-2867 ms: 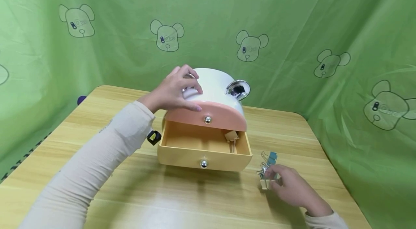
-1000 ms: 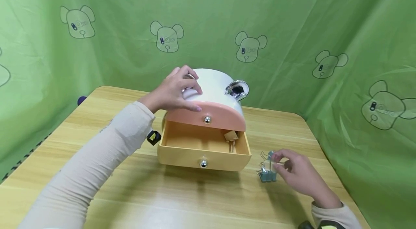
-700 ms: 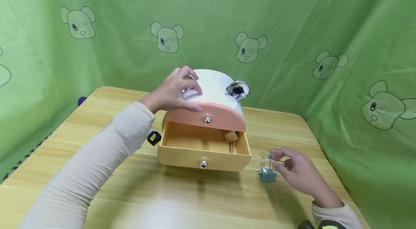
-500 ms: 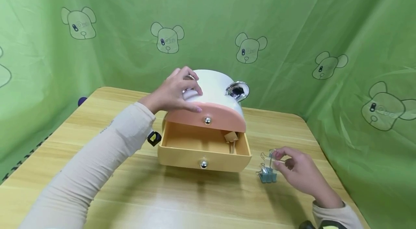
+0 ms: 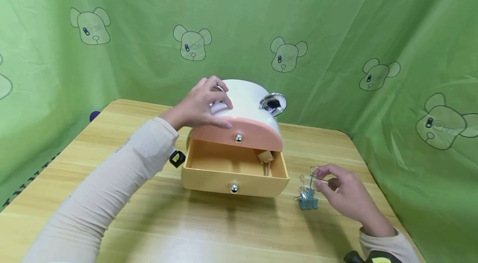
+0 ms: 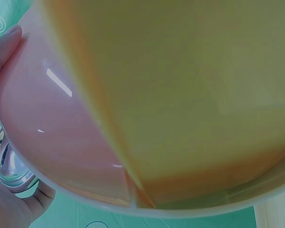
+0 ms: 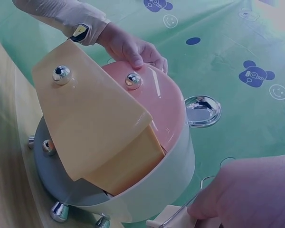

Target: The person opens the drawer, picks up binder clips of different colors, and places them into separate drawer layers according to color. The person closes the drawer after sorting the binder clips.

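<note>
My left hand (image 5: 203,103) grips the top left of a white drawer organizer (image 5: 246,97), fingers about its silver ear, thumb on the pink top drawer front (image 5: 257,134). Below it the yellow drawer (image 5: 209,182) is pulled out. A tan binder clip (image 5: 265,156) lies in that drawer's right side. To the right of the organizer, my right hand (image 5: 347,194) pinches a cream binder clip (image 7: 173,216) between thumb and fingers, just above the table. Several teal binder clips (image 5: 308,202) sit on the table beside and below those fingertips; some overlap, so their edges are hard to separate.
A wooden table (image 5: 149,221) carries everything. Green printed curtain (image 5: 239,6) hangs behind and at the sides. The silver right ear (image 5: 274,104) juts out from the organizer. In the right wrist view, a grey lower drawer (image 7: 85,185) and silver feet (image 7: 59,211) show.
Since the oldest frame, my right hand has picked the cream binder clip up from the teal ones and risen slightly. My left hand stays on the organizer.
</note>
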Demonstrator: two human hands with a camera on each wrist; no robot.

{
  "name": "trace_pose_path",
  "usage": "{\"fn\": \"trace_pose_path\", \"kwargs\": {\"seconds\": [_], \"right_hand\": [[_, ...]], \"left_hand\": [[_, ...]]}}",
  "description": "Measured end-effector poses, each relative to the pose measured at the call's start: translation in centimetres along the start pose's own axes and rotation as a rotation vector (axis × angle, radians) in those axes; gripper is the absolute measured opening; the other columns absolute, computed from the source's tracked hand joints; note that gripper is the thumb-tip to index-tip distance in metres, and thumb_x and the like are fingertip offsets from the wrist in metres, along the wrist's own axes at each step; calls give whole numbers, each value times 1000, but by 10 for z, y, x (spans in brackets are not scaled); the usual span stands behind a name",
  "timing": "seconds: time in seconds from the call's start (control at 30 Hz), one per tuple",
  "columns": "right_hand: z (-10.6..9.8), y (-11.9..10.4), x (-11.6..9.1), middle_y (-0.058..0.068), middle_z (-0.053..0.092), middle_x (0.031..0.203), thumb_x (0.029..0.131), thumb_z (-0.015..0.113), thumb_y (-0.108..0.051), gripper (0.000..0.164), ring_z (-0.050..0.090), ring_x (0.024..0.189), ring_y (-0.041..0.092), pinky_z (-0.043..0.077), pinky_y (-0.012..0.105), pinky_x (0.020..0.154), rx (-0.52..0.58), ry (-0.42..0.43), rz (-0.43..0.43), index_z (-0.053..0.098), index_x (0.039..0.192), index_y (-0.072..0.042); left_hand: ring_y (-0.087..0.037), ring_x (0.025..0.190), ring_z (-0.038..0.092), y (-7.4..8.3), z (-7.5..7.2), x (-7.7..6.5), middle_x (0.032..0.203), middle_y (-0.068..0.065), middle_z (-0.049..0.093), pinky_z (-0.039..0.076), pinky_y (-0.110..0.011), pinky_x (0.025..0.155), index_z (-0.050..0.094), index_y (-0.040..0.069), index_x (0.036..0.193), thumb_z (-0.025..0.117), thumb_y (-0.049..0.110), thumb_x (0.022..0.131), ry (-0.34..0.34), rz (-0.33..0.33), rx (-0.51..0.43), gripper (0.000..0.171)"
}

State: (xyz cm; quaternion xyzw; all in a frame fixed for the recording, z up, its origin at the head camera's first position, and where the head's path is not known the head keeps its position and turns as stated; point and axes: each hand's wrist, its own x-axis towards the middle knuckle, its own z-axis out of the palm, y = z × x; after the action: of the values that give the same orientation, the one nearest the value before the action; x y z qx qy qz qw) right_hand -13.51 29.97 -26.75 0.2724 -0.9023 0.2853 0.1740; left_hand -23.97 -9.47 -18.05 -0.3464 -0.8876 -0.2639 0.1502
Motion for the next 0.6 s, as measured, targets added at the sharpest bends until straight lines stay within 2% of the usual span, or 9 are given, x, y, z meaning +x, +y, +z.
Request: {"fn": "trace_pose_path", "kwargs": {"seconds": [0.23,0.6], "right_hand": [[-1,0,3,9,68,92,78,72,9,22,57,53,0,44,19,44,5,30,-38,63,89,-8],[-2,-4,8,9,69,92,78,72,9,23,59,54,0,44,18,46,1,56,-40,62,88,-9]], "left_hand": [[-23,113,37,-1,1,0,128,-4,45,35,-43,92,72,19,97,87,48,64,-2,-3,-5,46],[-23,112,37,-1,1,0,127,-4,45,35,-42,91,72,19,97,87,48,65,-2,-6,-4,46]]}}
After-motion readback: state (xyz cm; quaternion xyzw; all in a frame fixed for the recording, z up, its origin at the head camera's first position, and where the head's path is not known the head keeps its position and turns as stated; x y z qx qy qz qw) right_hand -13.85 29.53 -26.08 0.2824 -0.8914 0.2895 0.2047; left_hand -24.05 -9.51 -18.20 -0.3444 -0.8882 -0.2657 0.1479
